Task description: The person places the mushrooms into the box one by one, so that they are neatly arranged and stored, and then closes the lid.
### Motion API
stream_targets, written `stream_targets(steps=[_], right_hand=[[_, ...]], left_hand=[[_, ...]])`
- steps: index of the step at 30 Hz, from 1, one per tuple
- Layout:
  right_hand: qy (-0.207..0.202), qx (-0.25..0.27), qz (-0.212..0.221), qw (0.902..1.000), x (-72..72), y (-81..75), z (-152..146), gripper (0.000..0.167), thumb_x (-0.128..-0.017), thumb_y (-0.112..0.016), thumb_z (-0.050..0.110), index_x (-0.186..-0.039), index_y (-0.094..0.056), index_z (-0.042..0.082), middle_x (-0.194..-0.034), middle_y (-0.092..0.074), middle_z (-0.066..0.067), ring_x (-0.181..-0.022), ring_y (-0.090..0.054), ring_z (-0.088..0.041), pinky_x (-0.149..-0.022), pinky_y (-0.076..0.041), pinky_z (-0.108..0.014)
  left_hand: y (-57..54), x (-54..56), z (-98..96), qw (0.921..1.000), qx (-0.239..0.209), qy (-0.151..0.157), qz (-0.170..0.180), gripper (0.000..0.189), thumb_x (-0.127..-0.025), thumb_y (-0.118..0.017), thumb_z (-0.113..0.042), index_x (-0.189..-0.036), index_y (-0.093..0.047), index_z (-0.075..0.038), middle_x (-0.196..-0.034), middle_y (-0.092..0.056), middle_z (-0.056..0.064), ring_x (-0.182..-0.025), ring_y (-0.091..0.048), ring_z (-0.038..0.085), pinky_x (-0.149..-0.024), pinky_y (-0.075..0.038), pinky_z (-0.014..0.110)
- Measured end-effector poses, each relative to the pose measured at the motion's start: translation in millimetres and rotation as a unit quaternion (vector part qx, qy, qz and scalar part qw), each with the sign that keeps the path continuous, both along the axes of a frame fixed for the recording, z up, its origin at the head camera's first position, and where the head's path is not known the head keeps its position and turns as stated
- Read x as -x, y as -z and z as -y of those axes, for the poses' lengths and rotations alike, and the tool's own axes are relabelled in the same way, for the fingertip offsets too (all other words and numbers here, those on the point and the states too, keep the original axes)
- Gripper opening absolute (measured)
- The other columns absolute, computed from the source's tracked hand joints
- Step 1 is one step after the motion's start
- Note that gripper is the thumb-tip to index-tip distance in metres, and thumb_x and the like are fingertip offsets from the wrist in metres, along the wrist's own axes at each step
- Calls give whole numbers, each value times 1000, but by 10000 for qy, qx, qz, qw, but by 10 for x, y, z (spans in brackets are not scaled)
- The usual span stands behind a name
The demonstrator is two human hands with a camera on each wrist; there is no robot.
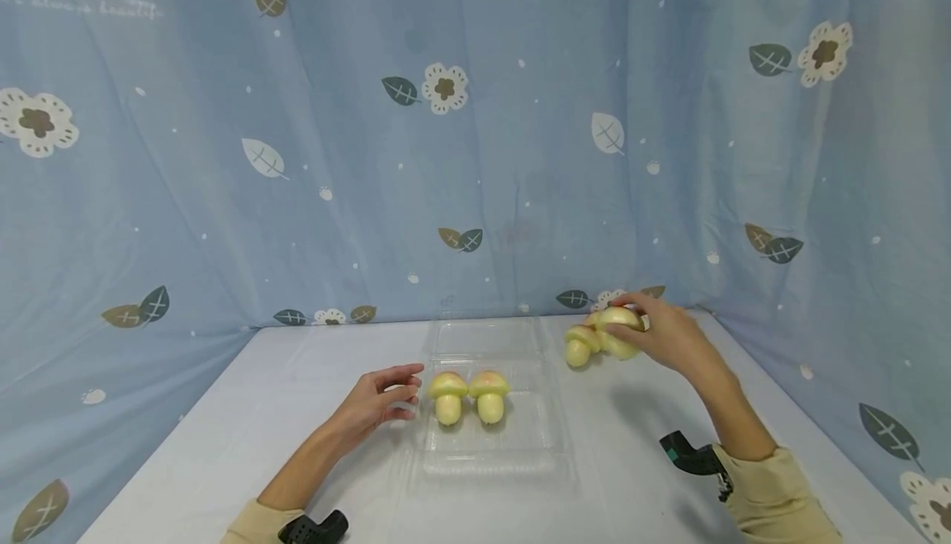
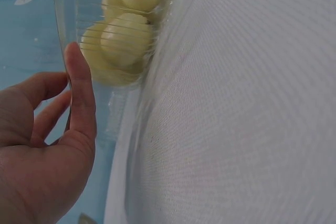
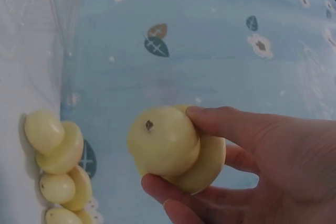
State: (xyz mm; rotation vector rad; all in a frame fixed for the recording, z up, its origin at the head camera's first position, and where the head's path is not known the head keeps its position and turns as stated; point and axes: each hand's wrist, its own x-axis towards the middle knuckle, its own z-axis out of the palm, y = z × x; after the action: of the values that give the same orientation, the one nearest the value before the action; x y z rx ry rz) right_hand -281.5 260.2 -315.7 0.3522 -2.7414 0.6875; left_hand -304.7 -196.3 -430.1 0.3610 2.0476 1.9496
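Observation:
At the back right my right hand (image 1: pixel 672 338) holds a pale yellow toy mushroom (image 3: pixel 165 142) between thumb and fingers, its rounded stem toward the wrist camera. Several matching toy mushrooms (image 3: pixel 58 188) are gathered under and beside it on the table. Two more mushrooms (image 1: pixel 448 399) lie side by side in a clear plastic clamshell box (image 1: pixel 520 437), caps toward the back. My left hand (image 1: pixel 371 404) is at the box's left edge, fingers loosely extended. Its fingertips (image 2: pixel 76 56) are right at the rim in the left wrist view.
The box's clear lid (image 1: pixel 486 338) lies folded back behind it. A white-covered table (image 1: pixel 297 379) carries everything. A blue curtain (image 1: pixel 505 156) with leaf and flower prints hangs behind and along both sides.

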Motion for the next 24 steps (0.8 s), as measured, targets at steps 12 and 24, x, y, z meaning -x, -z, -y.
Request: stream_targets(steps=[12,24], right_hand=[[-418,338,-234,9983,9,120,173,42,-91,-70,34,-126,-63,11,-111,-69,-15,-93,-67,-27,-63,-51,-30],[-521,344,-483,9969,49,235,371,37,-89,-73,31,-121,-65,15,-105,-70,-13,-90,-66,-25,-59,-50,-28]], left_hand=[[-3,-12,-9,10000,25,-45,51,63,-94,-67,-18,-147,-39,3,-122,-56,13,-90,-63,11,-75,-61,27],[14,5,8,9999,23,-139,68,60,-94,-66,-16,-146,-42,2,-120,-58,11,-89,-64,11,-75,-61,28]])
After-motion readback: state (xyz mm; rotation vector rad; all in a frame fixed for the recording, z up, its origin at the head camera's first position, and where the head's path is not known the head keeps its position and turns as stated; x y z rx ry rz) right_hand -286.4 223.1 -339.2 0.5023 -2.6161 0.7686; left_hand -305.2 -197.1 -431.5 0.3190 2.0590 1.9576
